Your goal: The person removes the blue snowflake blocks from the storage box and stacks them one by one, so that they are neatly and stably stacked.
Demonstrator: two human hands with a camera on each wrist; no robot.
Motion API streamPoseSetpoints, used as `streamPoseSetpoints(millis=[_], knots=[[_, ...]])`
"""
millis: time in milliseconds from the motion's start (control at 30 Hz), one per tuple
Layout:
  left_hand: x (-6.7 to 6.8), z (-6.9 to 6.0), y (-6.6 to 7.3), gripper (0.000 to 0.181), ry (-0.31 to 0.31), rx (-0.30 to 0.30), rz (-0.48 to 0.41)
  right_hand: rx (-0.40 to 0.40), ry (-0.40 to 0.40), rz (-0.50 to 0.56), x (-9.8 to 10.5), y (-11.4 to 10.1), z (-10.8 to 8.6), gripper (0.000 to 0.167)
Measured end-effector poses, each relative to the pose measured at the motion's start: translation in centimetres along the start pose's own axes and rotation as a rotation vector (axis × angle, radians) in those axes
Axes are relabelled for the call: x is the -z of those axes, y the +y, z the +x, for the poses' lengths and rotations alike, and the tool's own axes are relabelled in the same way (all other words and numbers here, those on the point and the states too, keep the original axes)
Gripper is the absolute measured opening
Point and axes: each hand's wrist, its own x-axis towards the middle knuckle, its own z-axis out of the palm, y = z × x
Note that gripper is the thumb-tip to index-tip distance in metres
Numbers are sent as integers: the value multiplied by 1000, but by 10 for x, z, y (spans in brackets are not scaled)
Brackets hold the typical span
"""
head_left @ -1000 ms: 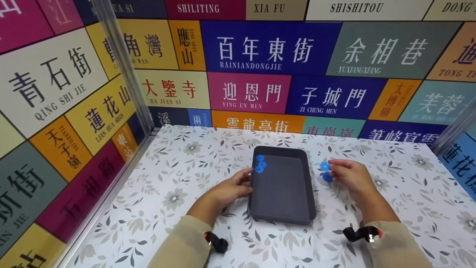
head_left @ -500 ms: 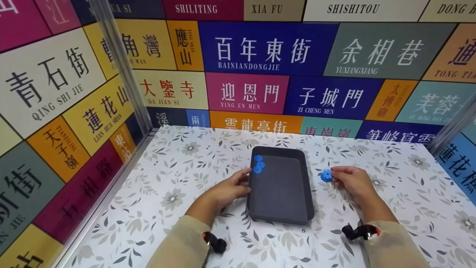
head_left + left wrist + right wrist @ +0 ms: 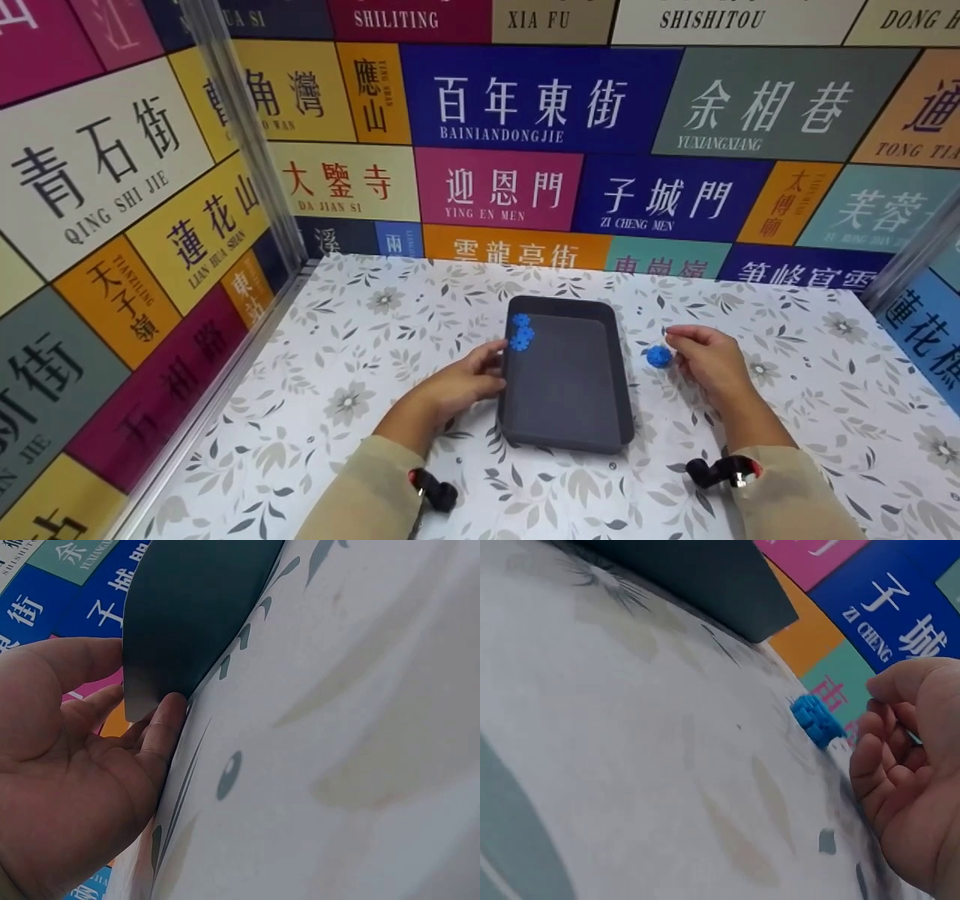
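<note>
A dark grey rectangular tray (image 3: 570, 375) lies on the table. Several blue flower-shaped plastic discs (image 3: 523, 334) sit inside it along the left wall near the far corner. My left hand (image 3: 461, 382) touches the tray's left side with its fingertips; in the left wrist view the fingers (image 3: 161, 727) lie against the wall's lower edge. To the right of the tray, a small stack of blue flower-shaped discs (image 3: 817, 721) stands on the table. Just beside it is my right hand (image 3: 709, 364), fingers loosely bent, apart from the stack, with nothing visible between thumb and forefinger.
A white tablecloth (image 3: 360, 315) with grey leaves and flowers covers the table. Behind it stands a wall panel (image 3: 540, 97) of coloured street-name signs, with another such panel (image 3: 112, 172) on the left. Dark wrist cameras (image 3: 435, 491) sit at both sleeves.
My right hand brought a blue disc down onto the other disc right of the tray, then let go and drew slightly away. My left hand has stayed at the tray's side.
</note>
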Motion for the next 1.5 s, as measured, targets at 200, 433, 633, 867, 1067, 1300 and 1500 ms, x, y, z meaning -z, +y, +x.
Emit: streamPoseSetpoints(millis=[200, 433, 633, 867, 1067, 1300, 1500], knots=[[-1, -1, -1, 78, 8, 0, -3, 135, -66, 97, -32, -49, -21, 10], [-3, 1, -2, 76, -8, -15, -22, 151, -124, 200, -87, -87, -28, 9], [0, 2, -3, 77, -5, -17, -23, 106, -211, 161, -123, -95, -2, 14], [4, 0, -3, 78, -2, -22, -28, 34, -282, 37, -157, -90, 28, 32], [2, 0, -3, 79, -6, -30, -36, 55, -289, -33, -174, -87, 40, 37], [-1, 1, -2, 78, -20, -24, -30, 74, -293, -35, -182, -66, 42, 35], [-1, 2, 0, 77, -31, -11, -12, 139, -377, -200, -185, -51, 43, 30]])
